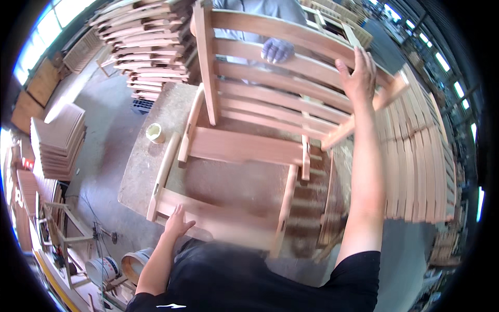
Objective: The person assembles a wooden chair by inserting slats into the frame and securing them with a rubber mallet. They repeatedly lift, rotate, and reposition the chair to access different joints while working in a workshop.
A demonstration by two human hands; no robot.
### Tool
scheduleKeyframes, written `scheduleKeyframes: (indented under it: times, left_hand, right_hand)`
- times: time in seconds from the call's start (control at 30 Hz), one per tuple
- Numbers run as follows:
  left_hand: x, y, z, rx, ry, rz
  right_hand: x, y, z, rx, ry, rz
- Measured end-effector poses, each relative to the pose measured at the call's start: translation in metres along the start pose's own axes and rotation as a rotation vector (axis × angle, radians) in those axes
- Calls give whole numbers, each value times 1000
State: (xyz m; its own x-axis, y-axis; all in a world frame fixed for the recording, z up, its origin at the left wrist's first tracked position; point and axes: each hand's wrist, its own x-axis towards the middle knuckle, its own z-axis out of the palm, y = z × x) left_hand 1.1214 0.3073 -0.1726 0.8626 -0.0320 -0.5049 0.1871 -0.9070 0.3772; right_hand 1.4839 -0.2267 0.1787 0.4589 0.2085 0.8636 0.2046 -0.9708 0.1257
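A slatted wooden panel (280, 83) stands tilted over the far side of the workbench (139, 179). My right hand (358, 78) is raised at its upper right, fingers stretched out against or just beside the top rail; contact is hard to tell. My left hand (178, 223) is open beside the near board (223, 216) of a low wooden frame, fingers spread. Another board (244, 145) lies farther back between short wooden legs. Across the bench a person in grey has a gloved hand (278, 50) at one slat of the panel.
A small pale cup (155, 133) sits on the bench's left part. Curved wooden parts (156, 52) are piled at the far left, flat boards (60, 140) at the left. Slatted panels (416, 161) are stacked at the right. Two buckets (101, 269) stand at the lower left.
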Motion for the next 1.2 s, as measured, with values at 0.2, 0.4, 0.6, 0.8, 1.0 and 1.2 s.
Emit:
scheduleKeyframes:
  times: [0.2, 0.4, 0.6, 0.8, 1.0, 1.2]
  left_hand:
    - [-59, 27, -12, -155, 21, -292]
    - [-70, 33, -1, -65, 27, -301]
    - [-65, 45, -4, -41, 33, -248]
    - [-74, 43, 10, -50, 23, -219]
    - [-85, 36, 20, -93, 15, -194]
    - [-79, 30, 17, -102, -15, -202]
  right_hand:
    - [35, 19, 34, -119, -184, 177]
    - [32, 26, 45, -97, -19, 97]
    - [33, 19, 38, -92, -1, 108]
    - [29, 32, 50, -139, 18, 71]
    - [28, 33, 48, -115, -30, 66]
    - [33, 23, 31, -110, -129, 100]
